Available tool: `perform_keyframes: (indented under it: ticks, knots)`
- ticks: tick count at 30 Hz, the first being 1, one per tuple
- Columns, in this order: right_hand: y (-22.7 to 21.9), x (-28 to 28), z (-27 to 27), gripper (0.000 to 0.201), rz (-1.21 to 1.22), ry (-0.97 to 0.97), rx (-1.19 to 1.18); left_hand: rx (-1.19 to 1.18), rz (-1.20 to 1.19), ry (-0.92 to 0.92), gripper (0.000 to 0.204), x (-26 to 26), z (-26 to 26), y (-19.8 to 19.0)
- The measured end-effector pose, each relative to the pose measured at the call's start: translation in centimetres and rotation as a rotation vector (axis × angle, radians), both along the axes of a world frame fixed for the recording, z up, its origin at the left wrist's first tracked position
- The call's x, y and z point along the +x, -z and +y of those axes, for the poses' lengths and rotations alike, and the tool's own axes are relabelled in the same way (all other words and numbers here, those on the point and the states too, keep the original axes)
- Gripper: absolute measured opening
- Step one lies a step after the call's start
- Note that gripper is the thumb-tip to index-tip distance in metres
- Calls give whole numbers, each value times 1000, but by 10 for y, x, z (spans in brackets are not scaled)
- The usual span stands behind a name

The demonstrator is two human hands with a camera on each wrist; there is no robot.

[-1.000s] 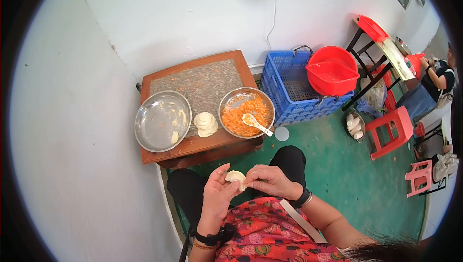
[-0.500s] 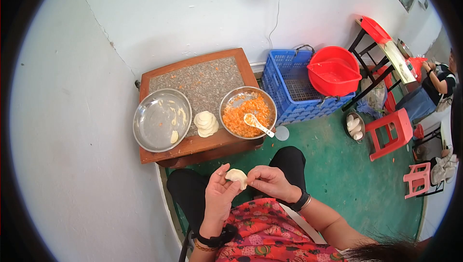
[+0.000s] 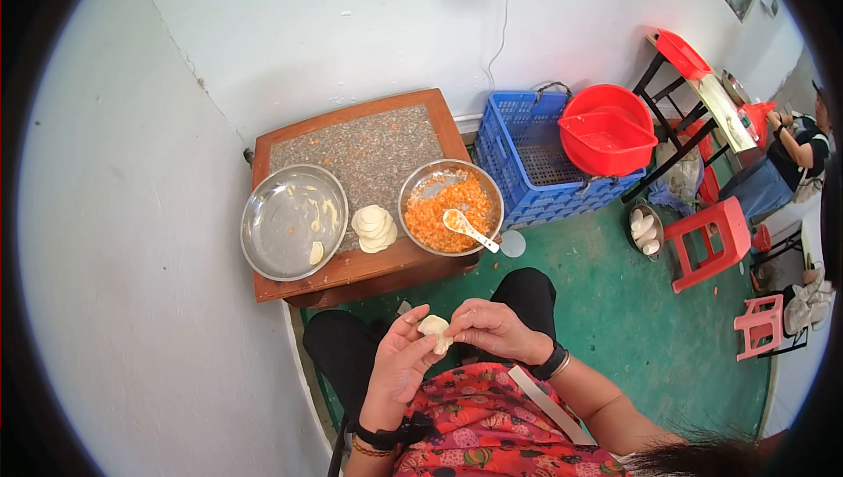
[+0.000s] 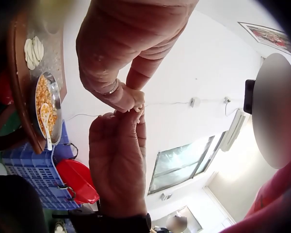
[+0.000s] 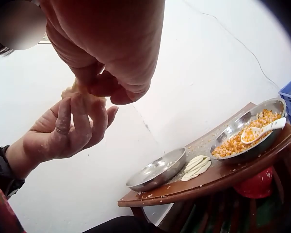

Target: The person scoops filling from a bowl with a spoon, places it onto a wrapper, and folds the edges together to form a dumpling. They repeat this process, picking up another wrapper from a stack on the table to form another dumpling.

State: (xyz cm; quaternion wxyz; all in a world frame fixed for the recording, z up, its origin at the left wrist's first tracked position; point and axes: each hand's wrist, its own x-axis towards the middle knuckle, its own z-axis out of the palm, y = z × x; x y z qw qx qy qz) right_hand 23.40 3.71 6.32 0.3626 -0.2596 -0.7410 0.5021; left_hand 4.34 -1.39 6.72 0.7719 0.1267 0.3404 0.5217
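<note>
A pale folded piece of dough is held between both hands above the lap. The left hand grips its left side between thumb and fingers. From the right, the right hand pinches its edge with thumb and fingertips. In the left wrist view the dough is mostly hidden behind the fingers. On the small table stand a steel plate with dough scraps, a stack of round wrappers and a bowl of orange filling with a white spoon in it.
Right of the table is a blue crate with red basins on it. Farther right are a red stool, a pink stool, a pot and a person at a long table. A wall rises on the left.
The dough has tilted and turned between the fingers, and its outline looks narrower. The left hand has shifted slightly right; both hands keep their hold.
</note>
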Motion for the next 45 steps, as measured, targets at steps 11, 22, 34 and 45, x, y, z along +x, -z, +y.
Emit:
perform_keyframes:
  ticks: [11, 22, 34, 45]
  knots:
    - [0, 1, 0, 11, -4, -20, -89, 156, 259, -67, 48, 6, -3, -5]
    - [12, -3, -6, 9, 227, -9, -334, 275, 397, -51, 51, 10, 1, -15]
    - [-1, 1, 3, 19, 46, 64, -96, 86, 140, -44, 45, 3, 6, -15]
    - [0, 2, 7, 11, 53, 16, -44, 74, 150, 15, 46, 4, 7, -14]
